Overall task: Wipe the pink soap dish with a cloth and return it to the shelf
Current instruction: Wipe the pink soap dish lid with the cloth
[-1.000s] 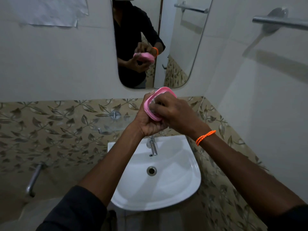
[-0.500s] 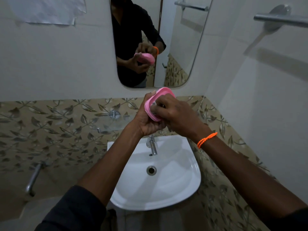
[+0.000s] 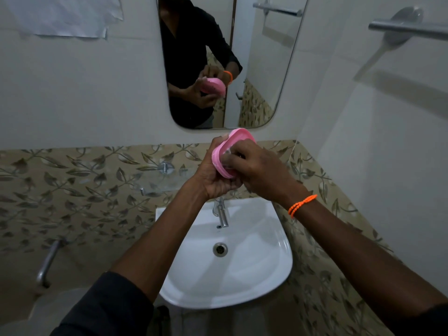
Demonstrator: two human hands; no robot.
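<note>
1. Bathroom walls close in on three sides: pale tile above, a leaf-patterned band below, a mirror [image 3: 225, 61] straight ahead and a metal towel bar [image 3: 409, 29] on the right wall.
2. White basin [image 3: 254, 282] sits directly under both hands, its tap [image 3: 221, 212] just below the wrists.
3. A glass shelf [image 3: 160, 184] is fixed to the patterned band, left of the hands and slightly lower; its clear edge is hard to make out.
4. Left hand [image 3: 213, 175] cups the pink soap dish [image 3: 219, 157] from beneath, its grip curled round the body, with the dish tilted on edge above the tap.
5. Right hand [image 3: 257, 170], with an orange thread [image 3: 301, 205] at the wrist, has its grip bunched on a small pale cloth [image 3: 229, 155] pressed into the dish's hollow; only a scrap of it shows.
6. Risk, as I judge it: hard rubbing against a one-handed hold could twist the dish free, dropping it into the basin or onto the tap.
7. Room to move: open air lies between hands and mirror, and the path left to the shelf looks unobstructed, though the near-invisible glass edge invites a knock.
</note>
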